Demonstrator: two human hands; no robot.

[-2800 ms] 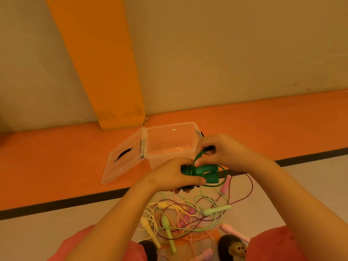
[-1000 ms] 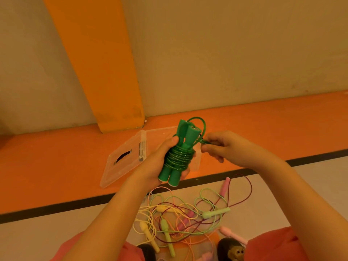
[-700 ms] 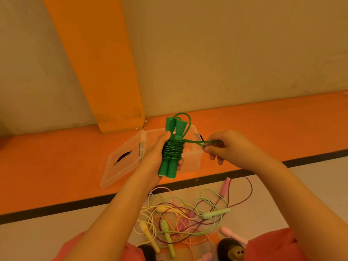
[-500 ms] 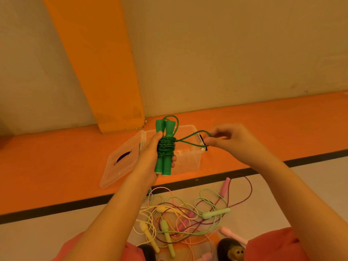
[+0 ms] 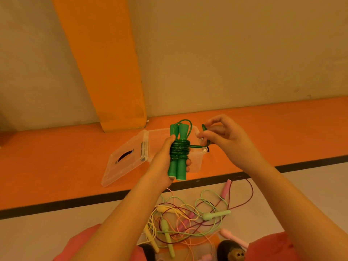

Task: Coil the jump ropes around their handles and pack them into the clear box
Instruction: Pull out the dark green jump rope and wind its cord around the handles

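Note:
My left hand (image 5: 163, 157) grips the two handles of a dark green jump rope (image 5: 178, 153), held upright side by side with the cord coiled tightly around their middle. The cord's loose end runs right to my right hand (image 5: 223, 137), which pinches a small loop of it. Both hands hover over the clear box (image 5: 195, 161), which sits on the orange floor strip with its lid (image 5: 125, 157) flipped open to the left. The bundle hides much of the box's inside.
A tangle of pastel jump ropes (image 5: 190, 219) in light green, yellow, pink and maroon lies on the pale floor near my knees. An orange pillar (image 5: 105, 72) and a beige wall stand behind the box. A black line (image 5: 56, 203) divides orange from pale floor.
The green bundle was turned from lying flat to upright and moved left over the box. My right hand has drawn the cord's end out to the right and now pinches a loop.

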